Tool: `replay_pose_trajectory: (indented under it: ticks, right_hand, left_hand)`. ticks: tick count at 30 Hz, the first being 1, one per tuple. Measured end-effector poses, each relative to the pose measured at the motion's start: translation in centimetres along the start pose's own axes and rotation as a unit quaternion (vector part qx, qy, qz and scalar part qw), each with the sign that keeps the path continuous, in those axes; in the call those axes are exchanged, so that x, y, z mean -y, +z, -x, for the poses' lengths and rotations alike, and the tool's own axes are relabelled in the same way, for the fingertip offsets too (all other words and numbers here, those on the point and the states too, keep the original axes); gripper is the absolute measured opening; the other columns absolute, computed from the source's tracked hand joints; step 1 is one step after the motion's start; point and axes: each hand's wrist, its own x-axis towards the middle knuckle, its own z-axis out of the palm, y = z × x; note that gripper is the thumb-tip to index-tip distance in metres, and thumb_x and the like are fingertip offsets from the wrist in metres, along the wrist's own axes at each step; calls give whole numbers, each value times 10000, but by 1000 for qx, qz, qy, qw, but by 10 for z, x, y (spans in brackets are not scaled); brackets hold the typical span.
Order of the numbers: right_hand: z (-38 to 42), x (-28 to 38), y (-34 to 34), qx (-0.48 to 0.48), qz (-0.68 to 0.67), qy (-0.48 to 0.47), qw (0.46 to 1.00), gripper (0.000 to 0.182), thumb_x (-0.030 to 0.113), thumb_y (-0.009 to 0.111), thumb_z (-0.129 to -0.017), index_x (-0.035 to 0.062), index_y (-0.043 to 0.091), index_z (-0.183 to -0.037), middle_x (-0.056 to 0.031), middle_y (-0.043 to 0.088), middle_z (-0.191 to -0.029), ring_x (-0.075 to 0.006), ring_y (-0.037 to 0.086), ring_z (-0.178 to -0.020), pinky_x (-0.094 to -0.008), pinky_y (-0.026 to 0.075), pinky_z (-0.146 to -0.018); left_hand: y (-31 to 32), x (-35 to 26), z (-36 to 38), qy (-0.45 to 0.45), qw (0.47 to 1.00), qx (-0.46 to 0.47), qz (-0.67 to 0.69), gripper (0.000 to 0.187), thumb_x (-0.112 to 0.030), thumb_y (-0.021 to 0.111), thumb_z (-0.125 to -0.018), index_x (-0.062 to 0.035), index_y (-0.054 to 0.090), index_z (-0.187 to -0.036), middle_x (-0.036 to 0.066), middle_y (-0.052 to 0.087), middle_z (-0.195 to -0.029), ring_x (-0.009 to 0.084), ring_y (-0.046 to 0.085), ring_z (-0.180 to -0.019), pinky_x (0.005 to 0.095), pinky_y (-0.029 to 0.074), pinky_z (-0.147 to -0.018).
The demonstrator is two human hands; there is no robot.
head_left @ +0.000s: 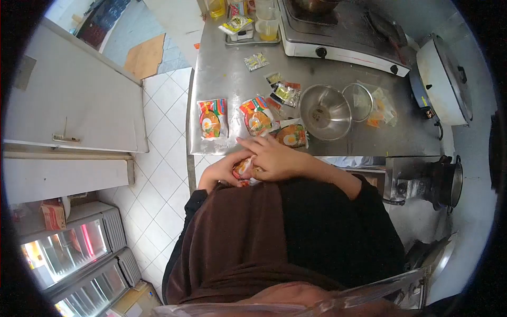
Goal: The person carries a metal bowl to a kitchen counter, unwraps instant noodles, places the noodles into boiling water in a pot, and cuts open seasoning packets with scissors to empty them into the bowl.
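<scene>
Close against my body, an instant noodle packet (243,168) is gripped between my two hands. My left hand (221,171) wraps around its left side, while my right hand (279,157) holds it from the right and above, partly covering it. Just beyond, on the steel counter (211,79), lie two more noodle packets, a left packet (212,119) and a middle packet (257,117). A third packet (293,135), apparently opened, rests beside my right hand, near a steel bowl (325,127).
Several seasoning sachets (286,95) and a silver sachet (256,62) lie farther back. A round strainer or clear bowl (358,102) and a plastic bag (384,108) sit right of the steel bowl. A gas stove (311,51), a tray (252,40) and a white appliance (441,79) stand behind.
</scene>
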Motion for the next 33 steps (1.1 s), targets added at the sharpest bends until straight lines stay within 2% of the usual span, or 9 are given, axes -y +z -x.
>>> replay_pose_trajectory:
  ticks: [3, 5, 8, 11, 14, 17, 20, 26, 33]
  right_hand:
    - [3, -5, -9, 46, -86, -14, 995, 379, 377, 504, -826, 39, 638, -933, -199, 330, -1321, -344, 349, -1159, -436, 280, -968]
    - [9, -5, -23, 42, -117, -53, 991, 349, 340, 531, -820, 37, 622, -967, -184, 367, -1298, -329, 359, -1153, -406, 293, -965]
    - [11, -9, -18, 21, -125, -27, 992, 328, 296, 556, -813, 41, 599, -1015, -163, 413, -1256, -316, 370, -1141, -406, 297, -961]
    - [12, -9, -26, 16, -162, -99, 982, 344, 276, 570, -805, 55, 570, -1068, -156, 412, -1250, -315, 375, -1129, -406, 303, -957]
    - [17, -17, -22, 81, -215, -51, 972, 351, 305, 533, -823, 57, 563, -1070, -166, 383, -1281, -317, 375, -1121, -413, 293, -963]
    - [14, -9, -23, 70, -40, -3, 997, 365, 339, 477, -845, 52, 568, -1051, -175, 358, -1307, -323, 362, -1139, -418, 277, -973]
    - [8, -4, 7, 9, -65, -3, 998, 393, 371, 432, -856, 44, 588, -1010, -186, 344, -1320, -329, 348, -1159, -421, 263, -982]
    - [8, -10, -13, 77, -136, -44, 987, 284, 249, 505, -839, 44, 594, -1014, -147, 431, -1249, -311, 370, -1153, -400, 293, -968]
    - [10, -28, -3, 36, -180, -54, 981, 223, 79, 586, -773, 56, 604, -994, -96, 551, -1057, -257, 506, -993, -354, 389, -867]
  left_hand:
    - [6, 2, 1, 47, 996, -36, -73, 935, -138, 783, -472, -15, 346, -1289, 103, 418, -1259, 193, 373, -1185, 307, 265, -999]
    - [10, -1, -2, 60, 998, -24, -23, 929, -133, 785, -478, -21, 348, -1290, 105, 406, -1271, 193, 370, -1188, 310, 271, -996]
    - [9, -4, -4, 50, 999, -5, -19, 905, -137, 783, -505, -30, 350, -1293, 106, 387, -1289, 192, 367, -1190, 309, 276, -993]
    - [13, -11, -6, 61, 998, -11, -29, 878, -131, 775, -530, -33, 351, -1292, 104, 375, -1299, 193, 368, -1189, 304, 272, -994]
    - [15, -6, -2, 66, 997, -24, -31, 848, -105, 753, -563, -26, 337, -1297, 103, 375, -1299, 190, 366, -1191, 302, 265, -998]
    - [15, -18, 0, 62, 998, -15, -28, 835, -119, 734, -601, -21, 306, -1311, 110, 368, -1302, 189, 342, -1205, 310, 256, -1004]
    - [19, -24, 0, 17, 998, -17, -52, 842, -150, 734, -612, -21, 292, -1317, 105, 370, -1295, 193, 345, -1202, 313, 246, -1009]
    - [21, 5, 1, 52, 998, -17, -20, 833, -169, 739, -627, -22, 288, -1312, 95, 348, -1293, 200, 336, -1209, 310, 243, -1013]
    - [18, -13, 6, 54, 998, -7, 5, 763, -180, 726, -627, -26, 339, -1266, 71, 372, -1239, 189, 351, -1182, 297, 241, -1003]
